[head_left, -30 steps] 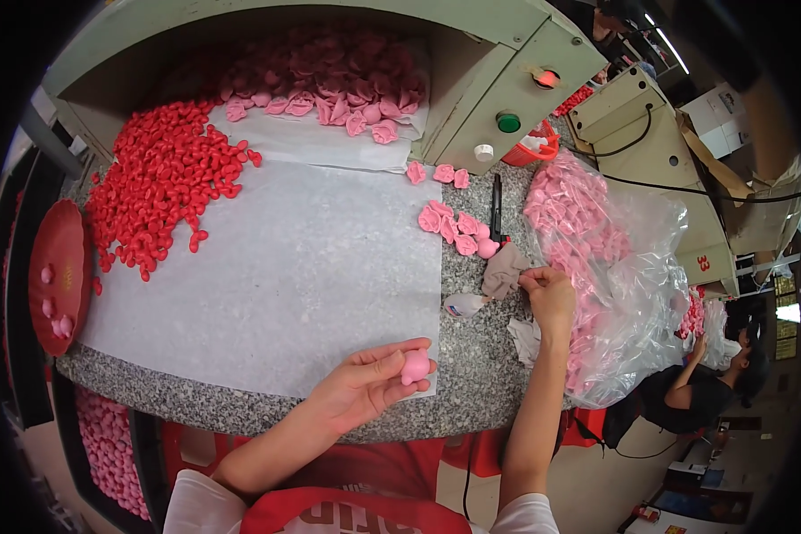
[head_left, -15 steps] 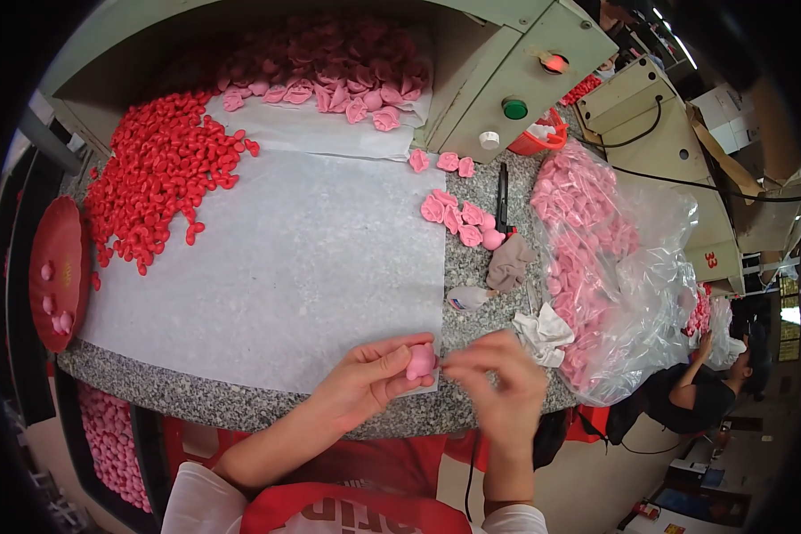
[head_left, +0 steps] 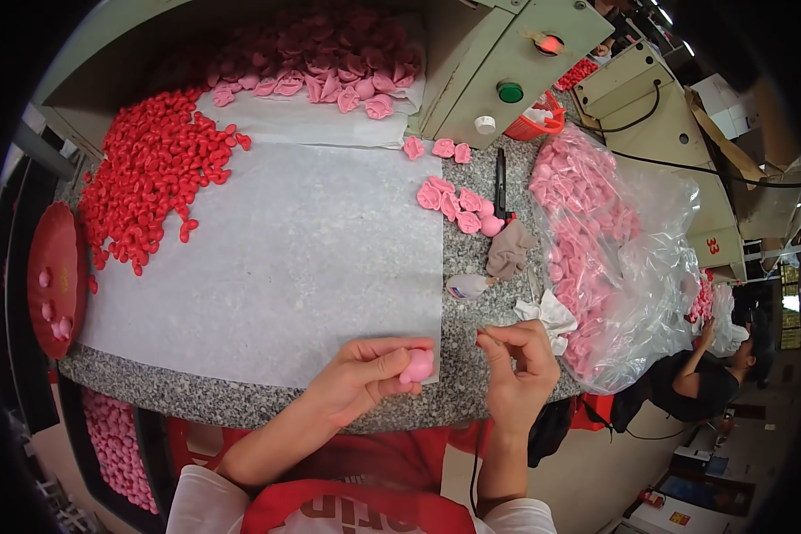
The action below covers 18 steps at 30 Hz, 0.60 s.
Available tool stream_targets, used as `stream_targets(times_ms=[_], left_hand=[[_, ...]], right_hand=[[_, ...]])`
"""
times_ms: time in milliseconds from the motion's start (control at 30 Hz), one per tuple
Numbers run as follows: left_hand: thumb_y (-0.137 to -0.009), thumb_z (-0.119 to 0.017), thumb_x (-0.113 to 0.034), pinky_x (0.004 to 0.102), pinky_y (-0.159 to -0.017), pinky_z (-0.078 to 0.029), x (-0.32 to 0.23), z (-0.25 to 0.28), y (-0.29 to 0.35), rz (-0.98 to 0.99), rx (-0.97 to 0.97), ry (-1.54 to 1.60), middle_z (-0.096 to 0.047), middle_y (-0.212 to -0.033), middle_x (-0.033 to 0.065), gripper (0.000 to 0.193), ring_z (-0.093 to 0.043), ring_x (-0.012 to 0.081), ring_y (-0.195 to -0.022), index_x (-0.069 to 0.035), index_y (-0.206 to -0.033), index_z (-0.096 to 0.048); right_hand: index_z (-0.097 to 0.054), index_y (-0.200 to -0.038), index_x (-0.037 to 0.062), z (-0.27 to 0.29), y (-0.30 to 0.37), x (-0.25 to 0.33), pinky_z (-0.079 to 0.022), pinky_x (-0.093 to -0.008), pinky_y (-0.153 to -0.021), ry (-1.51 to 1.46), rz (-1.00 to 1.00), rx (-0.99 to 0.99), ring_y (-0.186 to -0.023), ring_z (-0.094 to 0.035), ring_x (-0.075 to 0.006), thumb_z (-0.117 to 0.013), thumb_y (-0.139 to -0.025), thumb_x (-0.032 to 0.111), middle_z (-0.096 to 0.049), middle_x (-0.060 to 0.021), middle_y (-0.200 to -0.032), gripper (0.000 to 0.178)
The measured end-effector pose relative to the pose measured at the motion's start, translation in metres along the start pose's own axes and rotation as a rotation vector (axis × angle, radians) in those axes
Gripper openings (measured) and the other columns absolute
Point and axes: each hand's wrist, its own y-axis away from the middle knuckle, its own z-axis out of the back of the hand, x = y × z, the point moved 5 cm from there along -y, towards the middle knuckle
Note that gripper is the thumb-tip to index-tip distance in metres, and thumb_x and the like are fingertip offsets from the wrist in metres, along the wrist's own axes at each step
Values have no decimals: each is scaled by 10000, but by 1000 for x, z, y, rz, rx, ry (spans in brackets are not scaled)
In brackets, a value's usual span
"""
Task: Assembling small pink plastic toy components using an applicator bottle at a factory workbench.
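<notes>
My left hand (head_left: 369, 372) is closed around a small rounded pink figure (head_left: 417, 366) with little knobs, held over the near right corner of the white paper sheet (head_left: 285, 258). To its right and apart from it, my right hand (head_left: 520, 372) is raised with thumb and forefinger pinched together. A tiny dark reddish bit seems to show at those fingertips, too small to name. Beyond the hands, several pink rose-shaped pieces (head_left: 449, 200) lie on the speckled counter by a crumpled taupe cloth (head_left: 510, 250) and a small white bottle (head_left: 469, 286).
A heap of glossy red pieces (head_left: 156, 173) covers the sheet's far left. Pink pieces (head_left: 347, 76) fill the recess of the green-grey machine (head_left: 507, 67). A clear bag of pink pieces (head_left: 587, 258) stands right. A red dish (head_left: 58, 276) sits left. Another person (head_left: 703, 369) works farther right.
My right hand has drawn back to the right, away from the pink figure, and its fingers are no longer blurred. My left hand keeps its hold, with the figure tipped slightly.
</notes>
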Motion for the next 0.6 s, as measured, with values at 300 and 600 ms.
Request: stream_targets(times_ms=[300,600], left_hand=[[-844,-510,-163,258,-695,-497,3,8,-2,-10,-92,7,-580,-949,182,385,-593,178,-756,87,-1130,-451],[-839,-517,-171,246,-676,-495,3,4,-2,32,11,29,-580,-941,184,395,-592,176,-746,88,-1130,-451]], right_hand=[[-582,-758,-16,-19,19,30,-401,-209,-546,-138,32,199,-626,-516,-119,-627,-666,-88,-514,-64,-715,125],[-590,-784,-2,24,-8,-12,-396,-208,-521,41,-7,-123,-609,-526,-127,-596,-716,-39,-529,-50,-727,77]])
